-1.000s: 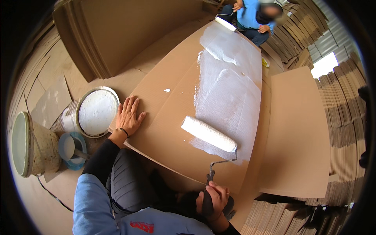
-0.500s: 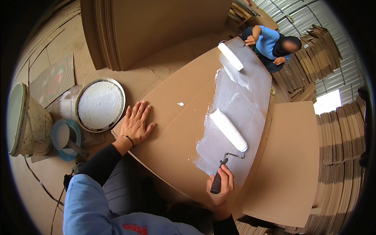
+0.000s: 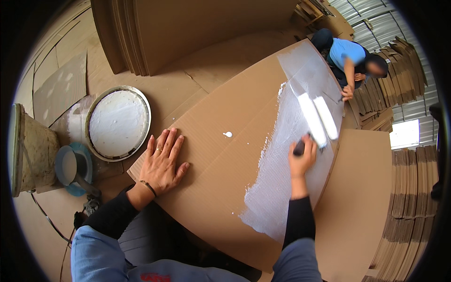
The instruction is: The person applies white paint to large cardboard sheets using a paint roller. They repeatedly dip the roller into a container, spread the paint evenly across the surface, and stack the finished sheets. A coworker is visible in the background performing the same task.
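Note:
My left hand (image 3: 163, 162) lies flat with fingers spread near the left edge of a big cardboard sheet (image 3: 206, 174). In my right hand (image 3: 303, 157) is the dark handle of a paint roller (image 3: 312, 121), its white sleeve resting on the sheet's right part. A wide band of wet white coating (image 3: 272, 183) covers that side. Right beside my roller, almost touching it, lies a second paint roller (image 3: 326, 117), held by a co-worker's hand (image 3: 347, 92). A small white blob (image 3: 228, 134) sits on the bare cardboard between my hands.
At left stand a round metal tray of white coating (image 3: 117, 124), a stained bucket (image 3: 35, 150) and a blue basin with a dipper (image 3: 73, 164). Tall cardboard sheets (image 3: 197, 33) lean at the back. The co-worker (image 3: 350, 56) crouches at far right, near stacked cardboard (image 3: 404, 197).
My right hand has pushed its roller forward and right across the sheet. The co-worker's roller has come nearer, alongside mine. My left hand stays flat on the cardboard.

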### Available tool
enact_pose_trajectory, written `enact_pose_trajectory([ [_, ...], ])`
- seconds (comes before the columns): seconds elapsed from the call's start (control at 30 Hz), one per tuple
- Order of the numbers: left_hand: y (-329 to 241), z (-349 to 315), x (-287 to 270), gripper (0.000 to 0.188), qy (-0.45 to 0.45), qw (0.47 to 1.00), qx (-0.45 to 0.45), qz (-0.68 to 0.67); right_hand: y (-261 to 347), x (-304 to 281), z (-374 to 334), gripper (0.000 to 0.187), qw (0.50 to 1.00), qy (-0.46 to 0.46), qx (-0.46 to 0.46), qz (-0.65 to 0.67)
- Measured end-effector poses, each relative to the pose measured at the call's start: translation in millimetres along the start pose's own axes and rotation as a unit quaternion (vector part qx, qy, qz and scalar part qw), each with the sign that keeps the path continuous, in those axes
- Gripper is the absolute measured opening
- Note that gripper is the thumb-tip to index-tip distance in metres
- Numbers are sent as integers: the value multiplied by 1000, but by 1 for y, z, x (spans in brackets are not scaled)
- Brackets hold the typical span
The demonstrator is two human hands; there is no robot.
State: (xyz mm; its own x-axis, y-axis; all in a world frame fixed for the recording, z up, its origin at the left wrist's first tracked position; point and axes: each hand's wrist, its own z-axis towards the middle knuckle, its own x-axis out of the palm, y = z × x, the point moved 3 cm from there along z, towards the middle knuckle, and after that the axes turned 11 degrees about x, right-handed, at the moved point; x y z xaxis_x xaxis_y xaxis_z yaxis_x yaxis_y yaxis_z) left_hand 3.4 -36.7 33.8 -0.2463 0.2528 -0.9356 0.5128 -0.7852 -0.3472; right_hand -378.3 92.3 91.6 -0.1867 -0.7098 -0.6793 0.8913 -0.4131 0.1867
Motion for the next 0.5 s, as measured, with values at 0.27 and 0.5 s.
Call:
enact_pose_trajectory([
  [0.27, 2, -2, -2, 69, -16, 1000, 4, -4, 69, 106, 82, 28, 999, 38, -4, 18],
  [0.5, 10, -4, 5, 66, -73, 994, -7, -82, 179, -80, -59, 25, 988, 100, -50, 107],
])
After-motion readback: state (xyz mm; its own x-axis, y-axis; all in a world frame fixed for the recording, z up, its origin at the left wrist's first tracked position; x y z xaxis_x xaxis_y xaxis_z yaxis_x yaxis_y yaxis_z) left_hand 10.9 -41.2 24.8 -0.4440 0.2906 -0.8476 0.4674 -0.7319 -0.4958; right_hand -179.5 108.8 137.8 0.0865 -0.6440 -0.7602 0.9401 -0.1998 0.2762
